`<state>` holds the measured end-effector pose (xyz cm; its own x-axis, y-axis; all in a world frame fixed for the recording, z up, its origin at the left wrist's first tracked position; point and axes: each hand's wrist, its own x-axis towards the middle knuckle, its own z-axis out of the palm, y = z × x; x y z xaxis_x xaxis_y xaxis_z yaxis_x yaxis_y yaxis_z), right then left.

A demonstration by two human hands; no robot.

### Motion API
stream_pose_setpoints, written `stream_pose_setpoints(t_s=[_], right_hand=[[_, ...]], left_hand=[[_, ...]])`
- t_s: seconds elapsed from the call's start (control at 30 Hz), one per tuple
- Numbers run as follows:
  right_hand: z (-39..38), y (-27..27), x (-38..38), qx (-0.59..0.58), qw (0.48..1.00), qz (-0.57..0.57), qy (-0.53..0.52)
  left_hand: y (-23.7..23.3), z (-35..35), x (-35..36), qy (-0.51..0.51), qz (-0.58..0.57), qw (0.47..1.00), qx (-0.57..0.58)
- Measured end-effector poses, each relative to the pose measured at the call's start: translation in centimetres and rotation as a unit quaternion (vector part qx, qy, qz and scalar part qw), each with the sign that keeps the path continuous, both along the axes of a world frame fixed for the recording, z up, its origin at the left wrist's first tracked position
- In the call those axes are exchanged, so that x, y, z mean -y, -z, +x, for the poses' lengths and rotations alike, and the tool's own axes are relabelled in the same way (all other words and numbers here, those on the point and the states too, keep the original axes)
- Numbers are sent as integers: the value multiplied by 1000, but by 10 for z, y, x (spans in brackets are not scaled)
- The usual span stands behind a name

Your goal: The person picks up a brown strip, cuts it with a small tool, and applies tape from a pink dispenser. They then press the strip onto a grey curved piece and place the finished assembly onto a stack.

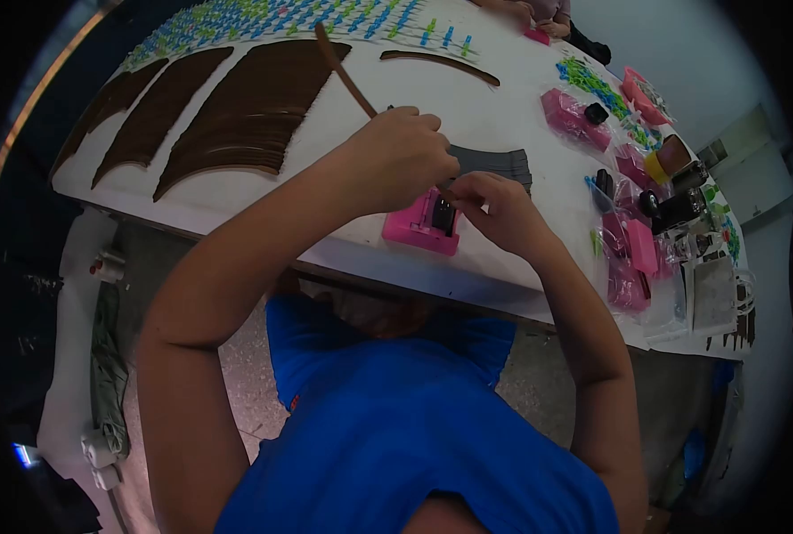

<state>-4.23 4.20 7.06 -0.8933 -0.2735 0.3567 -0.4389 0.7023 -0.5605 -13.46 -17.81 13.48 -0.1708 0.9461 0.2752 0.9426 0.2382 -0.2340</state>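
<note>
Grips a thin brown strap (pixel 341 76) in the left hand (pixel 401 156), fingers curled shut round its near end, the free length arcing up and away beyond the knuckles. Pinches with the right hand (pixel 496 209), thumb and fingertips closed together on something small, too hidden to tell whether the strap's tip or a fitting. Works directly over a pink block (pixel 410 230) lying on the white surface (pixel 503 98) just beneath both hands, with a black piece (pixel 443 214) seated in it. Looks light and leathery, flexible yet stiff enough to keep its curve in the air, probably smooth on the face. Seems best taken close to the end being worked, pinched flat across the width, not out at the far tip where it would whip and sag. Shows a grey stack of strips (pixel 499 165) just beyond the right hand, fanned rows of brown straps (pixel 236 116) well out past the left hand, and pink packets (pixel 574 117) off the right hand's outer side. Catches another person's hands (pixel 534 16) at the far edge, well apart from both.
</note>
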Motion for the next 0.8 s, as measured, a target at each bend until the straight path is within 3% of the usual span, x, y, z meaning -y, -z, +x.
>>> stream_pose_setpoints(t_s=[0.8], right_hand=[[-18, 26, 3, 35, 999, -26, 12]], left_hand=[[-11, 1, -11, -7, -40, 998, -50]])
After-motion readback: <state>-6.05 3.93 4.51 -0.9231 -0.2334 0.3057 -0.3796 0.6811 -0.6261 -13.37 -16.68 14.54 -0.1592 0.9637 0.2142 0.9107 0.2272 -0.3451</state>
